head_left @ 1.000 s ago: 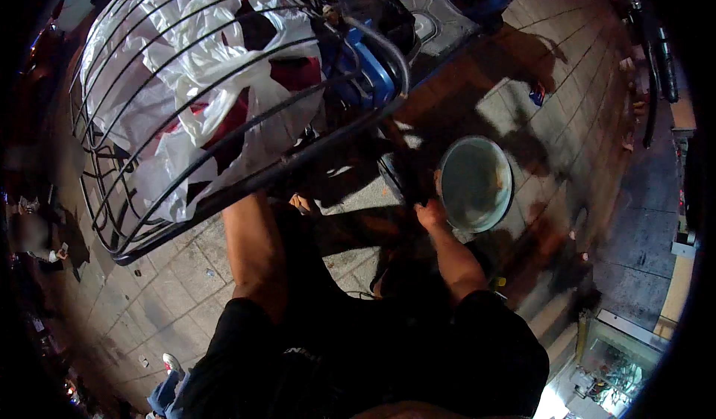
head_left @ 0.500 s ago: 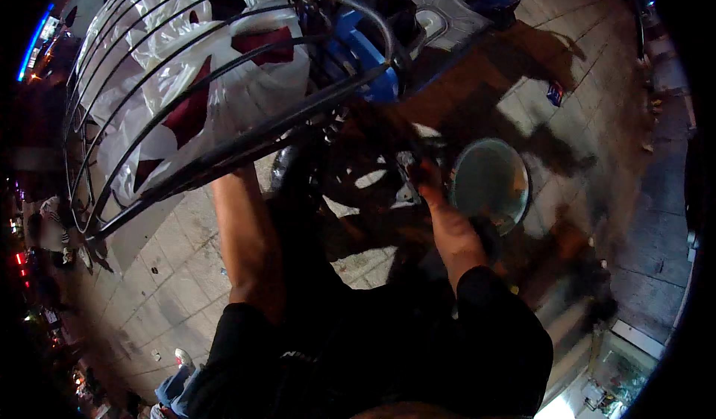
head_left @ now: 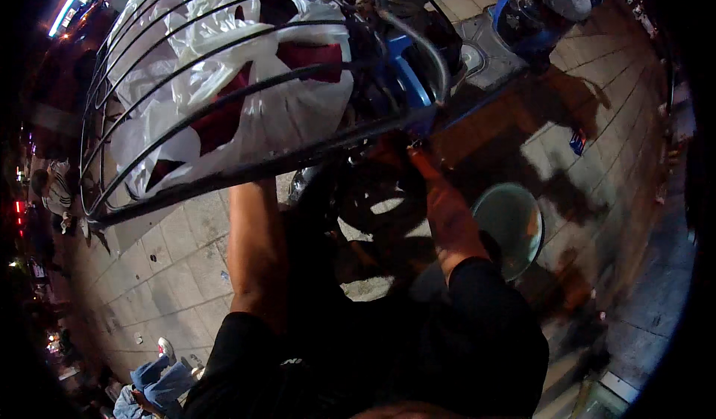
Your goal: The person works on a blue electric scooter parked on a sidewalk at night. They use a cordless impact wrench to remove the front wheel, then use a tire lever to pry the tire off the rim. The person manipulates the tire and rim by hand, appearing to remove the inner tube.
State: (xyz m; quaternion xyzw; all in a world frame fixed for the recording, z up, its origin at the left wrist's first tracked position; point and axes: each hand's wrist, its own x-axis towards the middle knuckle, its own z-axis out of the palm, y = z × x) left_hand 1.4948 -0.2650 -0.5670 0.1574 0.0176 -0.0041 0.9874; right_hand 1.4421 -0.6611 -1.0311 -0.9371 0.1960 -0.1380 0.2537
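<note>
Scooter (head_left: pixel 485 55) ahead | black basket (head_left: pixel 298 158) holding white bag (head_left: pixel 287 113) | dark wheel (head_left: pixel 384 184) beneath | basin (head_left: pixel 511 221) right | right hand (head_left: pixel 421 162) shifted from basin toward wheel, work apparently now under basket; grip too dark to tell | left hand hidden behind basket, grip unknown

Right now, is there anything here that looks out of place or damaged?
Yes: a small blue item lies on the paving beyond the basin, like dropped litter. In the basket, dark red contents show through gaps in the white plastic; I cannot tell whether it is torn.
</note>
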